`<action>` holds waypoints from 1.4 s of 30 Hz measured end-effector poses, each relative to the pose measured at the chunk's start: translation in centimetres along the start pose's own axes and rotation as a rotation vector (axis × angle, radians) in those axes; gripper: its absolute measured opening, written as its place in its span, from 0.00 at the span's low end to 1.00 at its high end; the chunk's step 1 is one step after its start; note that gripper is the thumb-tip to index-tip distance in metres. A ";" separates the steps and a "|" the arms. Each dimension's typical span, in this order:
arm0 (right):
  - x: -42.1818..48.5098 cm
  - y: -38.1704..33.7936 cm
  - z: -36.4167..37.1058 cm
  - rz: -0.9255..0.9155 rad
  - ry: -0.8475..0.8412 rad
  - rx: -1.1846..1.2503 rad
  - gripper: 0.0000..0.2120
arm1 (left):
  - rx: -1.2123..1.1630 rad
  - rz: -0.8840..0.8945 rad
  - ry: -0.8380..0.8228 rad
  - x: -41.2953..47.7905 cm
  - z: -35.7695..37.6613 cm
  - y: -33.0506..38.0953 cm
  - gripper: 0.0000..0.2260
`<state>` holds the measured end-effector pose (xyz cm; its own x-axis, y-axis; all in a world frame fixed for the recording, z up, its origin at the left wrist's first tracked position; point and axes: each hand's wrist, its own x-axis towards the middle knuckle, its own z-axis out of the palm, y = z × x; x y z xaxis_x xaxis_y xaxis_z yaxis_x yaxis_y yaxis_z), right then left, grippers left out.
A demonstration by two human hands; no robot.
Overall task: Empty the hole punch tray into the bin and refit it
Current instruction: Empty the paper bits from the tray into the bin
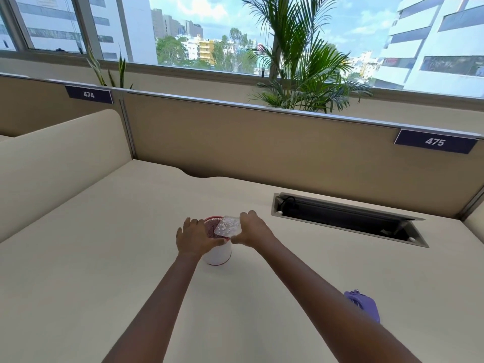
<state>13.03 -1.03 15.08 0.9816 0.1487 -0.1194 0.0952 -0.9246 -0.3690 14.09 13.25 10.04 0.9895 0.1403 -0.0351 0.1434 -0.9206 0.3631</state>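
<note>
I see the small white bin (218,254) with its red mesh rim standing on the cream worktop (78,258). My right hand (252,229) pinches the clear hole punch tray (228,226) between thumb and fingers, tilted over the bin's mouth — white paper dots show through it. My left hand (195,238) wraps the bin's left side, fingers curled on the rim. The purple hole punch (364,305) lies well right of the bin, nearer me.
</note>
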 end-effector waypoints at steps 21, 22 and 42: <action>2.6 -2.8 1.2 -0.251 -0.076 -0.288 0.21 | -0.027 -0.005 0.020 0.2 0.2 -0.1 0.37; 2.5 -2.7 1.2 -0.267 -0.058 -0.299 0.21 | -0.030 -0.006 0.019 0.2 0.2 -0.1 0.38; 1.2 -0.5 1.7 -0.396 0.137 -0.281 0.26 | -0.004 -0.016 -0.015 0.2 0.0 0.1 0.40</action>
<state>13.87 0.19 13.54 0.8723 0.4768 0.1084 0.4866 -0.8682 -0.0972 14.26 13.19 10.12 0.9873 0.1494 -0.0547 0.1590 -0.9169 0.3661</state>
